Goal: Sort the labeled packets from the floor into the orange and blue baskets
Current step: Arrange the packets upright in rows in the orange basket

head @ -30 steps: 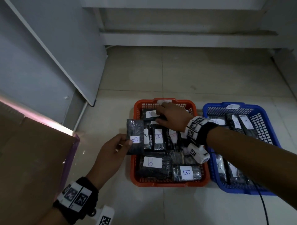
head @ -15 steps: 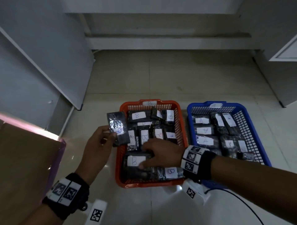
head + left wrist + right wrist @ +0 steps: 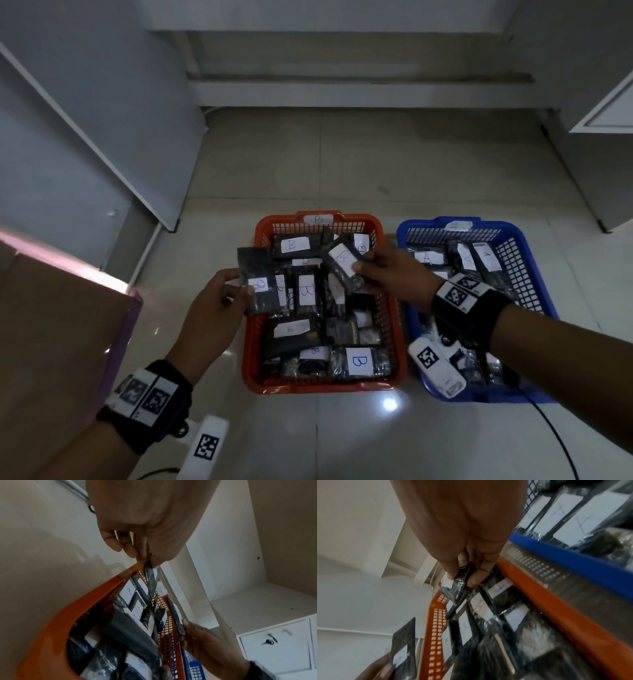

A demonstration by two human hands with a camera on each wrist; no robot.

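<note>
An orange basket [image 3: 251, 342] full of dark packets labeled B sits beside a blue basket [image 3: 536, 270] with packets labeled A. My left hand [image 3: 241, 286] pinches a dark packet [image 3: 257, 270] by its white-labeled lower end, over the orange basket's left rim. My right hand [image 3: 363, 262] pinches another labeled packet [image 3: 340, 262] above the far right of the orange basket; its letter is unclear. The left wrist view shows fingers [image 3: 130, 550] pinching the packet edge [image 3: 150, 580]. The right wrist view shows my right hand [image 3: 464, 576] gripping its packet [image 3: 453, 588].
A cardboard box [image 3: 51, 342] with a purple edge [image 3: 133, 308] stands at my left. White cabinet panels [image 3: 102, 137] rise on the left, and a cabinet [image 3: 599, 120] on the right. A black cable [image 3: 555, 438] trails over the tiled floor near the blue basket.
My right hand moved from the far part of the orange basket to its near part, then rose holding a packet at the far right. The left hand kept its packet.
</note>
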